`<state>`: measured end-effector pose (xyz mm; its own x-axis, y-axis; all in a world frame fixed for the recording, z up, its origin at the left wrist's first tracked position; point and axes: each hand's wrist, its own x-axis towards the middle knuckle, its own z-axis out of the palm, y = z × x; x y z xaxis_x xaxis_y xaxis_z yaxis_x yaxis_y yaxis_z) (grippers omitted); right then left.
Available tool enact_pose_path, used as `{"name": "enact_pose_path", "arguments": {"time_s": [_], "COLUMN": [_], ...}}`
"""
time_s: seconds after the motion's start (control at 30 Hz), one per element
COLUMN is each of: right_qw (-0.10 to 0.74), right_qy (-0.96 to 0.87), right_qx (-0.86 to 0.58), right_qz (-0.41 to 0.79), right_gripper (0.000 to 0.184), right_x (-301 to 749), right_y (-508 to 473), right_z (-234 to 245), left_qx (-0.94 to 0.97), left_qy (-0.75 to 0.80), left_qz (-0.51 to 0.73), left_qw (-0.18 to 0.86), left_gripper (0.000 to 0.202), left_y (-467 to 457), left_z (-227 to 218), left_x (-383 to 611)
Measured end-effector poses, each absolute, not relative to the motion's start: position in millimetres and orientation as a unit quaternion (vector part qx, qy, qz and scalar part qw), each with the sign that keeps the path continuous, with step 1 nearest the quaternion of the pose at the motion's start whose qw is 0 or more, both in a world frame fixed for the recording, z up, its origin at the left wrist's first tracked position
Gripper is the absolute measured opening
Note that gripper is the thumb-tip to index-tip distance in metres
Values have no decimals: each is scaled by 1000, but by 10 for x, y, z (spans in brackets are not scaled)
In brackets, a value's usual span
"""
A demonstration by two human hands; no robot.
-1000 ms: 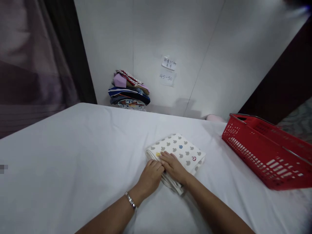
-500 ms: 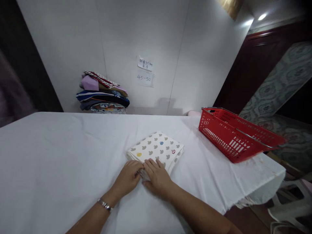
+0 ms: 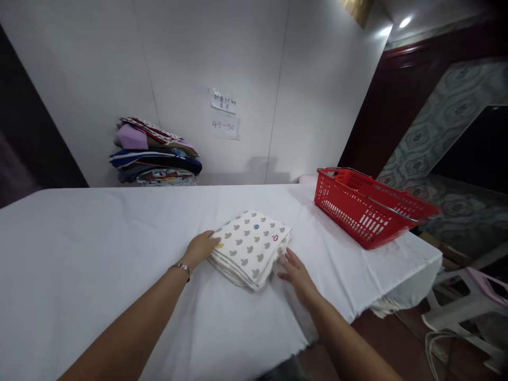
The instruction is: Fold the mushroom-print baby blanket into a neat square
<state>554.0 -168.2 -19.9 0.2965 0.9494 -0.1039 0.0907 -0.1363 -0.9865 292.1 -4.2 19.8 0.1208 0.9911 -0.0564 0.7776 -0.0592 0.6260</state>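
A folded white cloth (image 3: 250, 241) printed with grey mushroom shapes and a few coloured ones lies on the white-covered table, its layered edges facing me. At its left corner is my left hand (image 3: 201, 248), wearing a metal-banded wristwatch; the fingers close over the corner, and part of the grip is hidden. My right hand (image 3: 297, 275) is beside the cloth's right edge with fingers apart and curved toward it. Whether its fingertips touch the fabric is hard to tell.
A red plastic basket (image 3: 369, 211) with metal handles stands at the table's right end. Against the back wall is a stack of folded fabrics (image 3: 154, 153). Paper signs (image 3: 225, 127) hang on the wall. A white plastic stool (image 3: 464, 301) stands right of the table (image 3: 119, 264).
Both hands have left the cloth's near corner. My left hand moved to its left corner, and my right hand moved out to its right side and opened. The view has shifted slightly right.
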Motion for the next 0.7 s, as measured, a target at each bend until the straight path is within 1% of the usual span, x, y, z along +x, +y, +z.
{"name": "enact_pose_path", "arguments": {"time_s": [0.07,0.13,0.2,0.27,0.3,0.37,0.43,0.5,0.53,0.6,0.7], "right_qw": [529,540,541,526,516,510,527,539,538,525,494], "right_qy": [-372,-372,-378,-379,-381,-382,-386,-399,-411,-444,-474], "right_qx": [-567,-527,-509,-511,-521,-564,-611,-638,-644,-645,-646], "right_qz": [511,541,553,564,563,526,448,378,356,334,336], "right_gripper": [80,84,85,83,79,66,47,30,26,26,26], "right_x": [5562,5569,5588,5618,5632,5653,5663,5666,5666,5658,5629], "right_y": [-1587,-1453,-1296,-1149,-1090,-1022,-1029,-1110,-1172,-1318,-1536], "right_z": [-109,-6,67,86,75,22,-45,-97,-113,-130,-136], "left_qx": [681,663,645,625,623,637,660,690,712,766,830], "left_qy": [636,634,629,628,634,657,672,650,625,557,471], "left_qz": [193,201,212,228,227,227,245,269,273,260,222], "left_qw": [307,344,379,403,398,332,230,170,167,190,201], "left_gripper": [52,58,63,67,69,71,62,49,43,33,23], "left_y": [-110,-295,-575,-883,-1020,-1214,-1288,-1273,-1251,-1212,-1208], "left_z": [198,159,89,31,25,81,214,365,426,494,467], "left_x": [2894,2810,2683,2546,2487,2412,2428,2558,2666,2953,3449]}}
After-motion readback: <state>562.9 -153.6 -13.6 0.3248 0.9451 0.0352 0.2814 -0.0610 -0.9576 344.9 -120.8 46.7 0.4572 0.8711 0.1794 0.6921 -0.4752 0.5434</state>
